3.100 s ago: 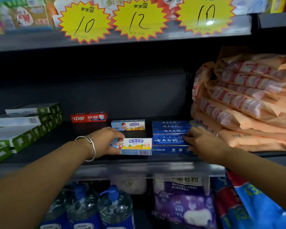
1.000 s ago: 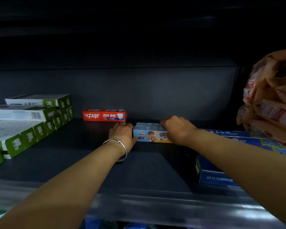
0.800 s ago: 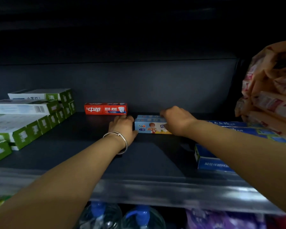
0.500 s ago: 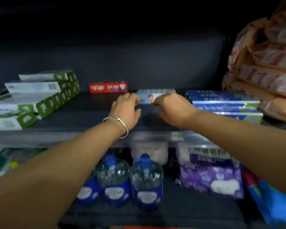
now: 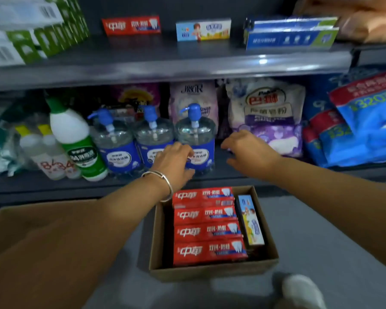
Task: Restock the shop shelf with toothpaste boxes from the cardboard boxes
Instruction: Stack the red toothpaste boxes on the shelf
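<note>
On the floor stands an open cardboard box [image 5: 156, 237] with several red toothpaste boxes [image 5: 206, 231] and one light blue children's toothpaste box [image 5: 251, 221] along its right side. My left hand [image 5: 174, 162], with a bangle at the wrist, hangs just above the box's far edge, fingers loosely curled and holding nothing. My right hand [image 5: 249, 150] is beside it to the right, also with nothing in it. Up on the shelf [image 5: 165, 65] lie a red toothpaste box [image 5: 131, 25], a children's toothpaste box [image 5: 202, 30] and stacked blue toothpaste boxes [image 5: 289, 33].
Green and white boxes [image 5: 31, 30] are stacked at the shelf's left. The lower shelf holds pump bottles [image 5: 153, 139], a white bleach bottle [image 5: 76, 139], detergent bags [image 5: 265, 112] and blue packs [image 5: 366, 121]. A second cardboard box [image 5: 20, 224] stands at the left; a white shoe [image 5: 301, 291] at the bottom.
Both hands have left the children's toothpaste box on the shelf and dropped down toward the cardboard box. The view has tilted down from the shelf to the floor.
</note>
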The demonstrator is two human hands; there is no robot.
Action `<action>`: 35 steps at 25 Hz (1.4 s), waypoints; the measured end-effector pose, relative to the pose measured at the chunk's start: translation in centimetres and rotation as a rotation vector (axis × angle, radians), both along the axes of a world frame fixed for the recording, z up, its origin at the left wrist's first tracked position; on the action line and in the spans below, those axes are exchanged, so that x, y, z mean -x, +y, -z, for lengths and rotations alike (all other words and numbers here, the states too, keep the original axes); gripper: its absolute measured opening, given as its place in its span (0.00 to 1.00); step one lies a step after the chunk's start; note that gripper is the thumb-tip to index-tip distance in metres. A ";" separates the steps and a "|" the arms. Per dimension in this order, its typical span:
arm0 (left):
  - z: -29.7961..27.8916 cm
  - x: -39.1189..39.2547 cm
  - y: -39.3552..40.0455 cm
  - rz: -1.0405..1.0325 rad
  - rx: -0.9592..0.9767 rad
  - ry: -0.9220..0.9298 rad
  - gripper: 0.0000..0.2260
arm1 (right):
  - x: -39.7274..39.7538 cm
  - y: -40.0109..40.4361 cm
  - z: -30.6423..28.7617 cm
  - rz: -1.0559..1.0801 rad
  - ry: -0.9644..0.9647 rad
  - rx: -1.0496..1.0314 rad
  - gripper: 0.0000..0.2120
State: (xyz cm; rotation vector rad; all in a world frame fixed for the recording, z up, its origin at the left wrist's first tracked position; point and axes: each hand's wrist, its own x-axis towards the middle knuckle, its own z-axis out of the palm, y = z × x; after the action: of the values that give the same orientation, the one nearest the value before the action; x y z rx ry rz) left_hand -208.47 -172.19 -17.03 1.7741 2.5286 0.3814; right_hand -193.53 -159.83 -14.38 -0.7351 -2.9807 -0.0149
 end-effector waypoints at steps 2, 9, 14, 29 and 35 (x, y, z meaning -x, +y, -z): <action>3.3 -0.6 -0.6 0.011 0.131 0.014 0.21 | -1.2 -0.1 3.1 0.079 -0.064 0.075 0.16; 11.4 -2.5 4.1 0.076 0.272 -0.020 0.25 | -3.4 2.5 12.1 0.235 -0.213 0.274 0.12; 14.5 -1.5 5.4 0.045 0.297 0.042 0.27 | -2.2 3.1 15.7 0.246 -0.186 0.382 0.17; 16.7 -1.0 5.6 0.076 0.213 0.057 0.26 | 1.4 3.2 17.4 0.095 -0.106 0.256 0.27; 17.2 -0.8 6.4 0.066 0.187 0.100 0.27 | -0.6 2.5 17.8 0.281 -0.107 0.279 0.26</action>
State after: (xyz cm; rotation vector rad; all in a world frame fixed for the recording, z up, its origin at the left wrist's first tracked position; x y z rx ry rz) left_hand -207.64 -165.81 -34.18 1.8420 2.4673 0.0520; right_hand -192.94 -157.33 -32.22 -1.2155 -2.9837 0.3639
